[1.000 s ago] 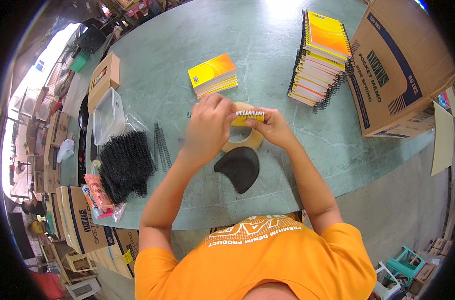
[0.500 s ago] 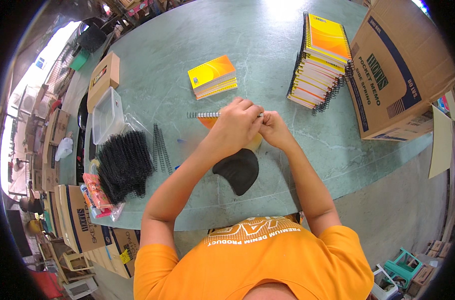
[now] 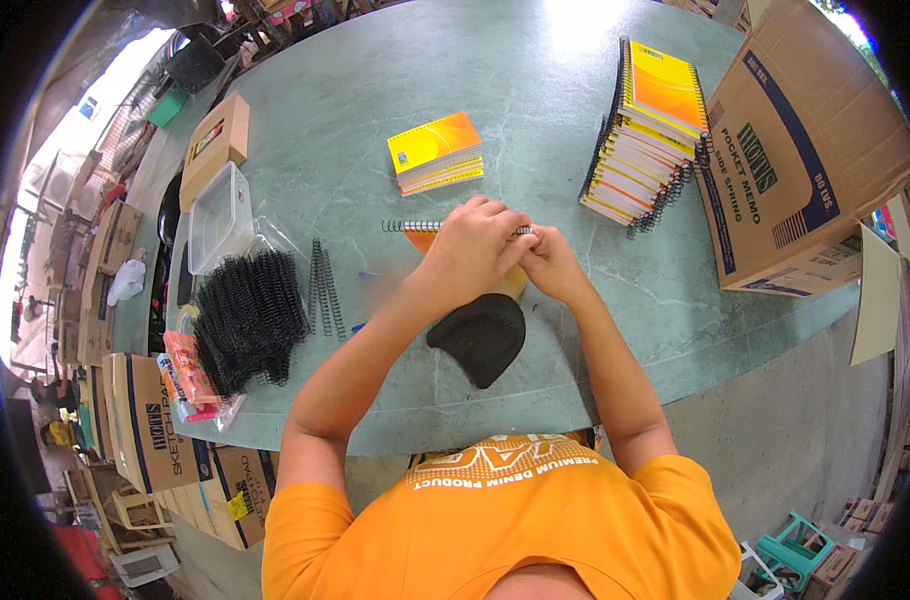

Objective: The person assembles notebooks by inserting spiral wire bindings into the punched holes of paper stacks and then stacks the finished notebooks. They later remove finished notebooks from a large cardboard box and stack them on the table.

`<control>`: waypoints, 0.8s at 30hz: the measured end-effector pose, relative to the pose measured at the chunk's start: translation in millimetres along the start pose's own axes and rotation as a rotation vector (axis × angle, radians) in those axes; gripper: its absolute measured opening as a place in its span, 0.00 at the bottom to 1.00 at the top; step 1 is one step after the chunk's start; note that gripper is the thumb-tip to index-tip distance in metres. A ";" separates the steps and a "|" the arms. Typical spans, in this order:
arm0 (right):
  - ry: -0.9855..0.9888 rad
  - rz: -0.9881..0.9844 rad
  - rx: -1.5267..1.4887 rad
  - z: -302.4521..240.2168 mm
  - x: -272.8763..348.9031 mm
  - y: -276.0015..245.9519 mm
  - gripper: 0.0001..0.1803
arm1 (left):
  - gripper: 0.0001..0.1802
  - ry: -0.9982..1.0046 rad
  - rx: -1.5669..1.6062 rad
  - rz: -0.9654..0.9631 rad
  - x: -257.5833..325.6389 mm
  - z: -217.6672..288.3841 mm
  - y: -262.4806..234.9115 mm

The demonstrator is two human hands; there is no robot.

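Binding step in hand: left hand (image 3: pixel 472 248) and right hand (image 3: pixel 547 258) grip the notepad (image 3: pixel 422 237), fingers closed on its spiral wire (image 3: pixel 407 226); next, careful seating of the coil end.

Bright, even daylight fills the scene, with a pale glare patch on the far counter (image 3: pixel 585 25). Shadows are soft and short. Fisheye bending curves the edges into a black rim; the left margin looks overexposed, perhaps by open sky.

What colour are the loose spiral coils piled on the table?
Black, seen in the head view: the coil pile.
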State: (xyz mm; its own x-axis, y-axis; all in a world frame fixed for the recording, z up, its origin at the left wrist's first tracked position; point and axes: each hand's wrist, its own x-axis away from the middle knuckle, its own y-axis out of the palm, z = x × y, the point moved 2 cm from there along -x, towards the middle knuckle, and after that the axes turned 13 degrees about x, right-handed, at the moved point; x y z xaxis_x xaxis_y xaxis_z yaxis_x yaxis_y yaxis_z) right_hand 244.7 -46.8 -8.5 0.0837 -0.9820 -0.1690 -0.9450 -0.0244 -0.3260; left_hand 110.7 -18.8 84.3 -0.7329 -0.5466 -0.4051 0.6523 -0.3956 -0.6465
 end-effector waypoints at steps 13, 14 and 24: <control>-0.063 0.081 0.059 -23.2 5.9 -1.3 0.15 | 0.16 0.053 -0.130 0.253 2.6 14.1 3.9; -0.104 0.113 0.119 -35.7 4.3 -9.9 0.18 | 0.17 0.159 -0.155 0.327 0.8 20.6 -3.5; -0.143 0.729 1.379 -165.3 -32.2 -158.3 0.20 | 0.13 0.042 -0.163 0.515 24.7 10.0 -42.8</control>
State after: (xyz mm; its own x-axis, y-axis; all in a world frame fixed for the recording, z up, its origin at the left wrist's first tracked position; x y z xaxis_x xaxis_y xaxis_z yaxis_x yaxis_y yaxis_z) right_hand 339.3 -42.2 202.4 -0.1416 -0.6781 -0.7212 0.2072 0.6921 -0.6914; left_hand 66.6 -22.7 108.4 -0.3352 -0.6079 -0.7198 0.8934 0.0375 -0.4477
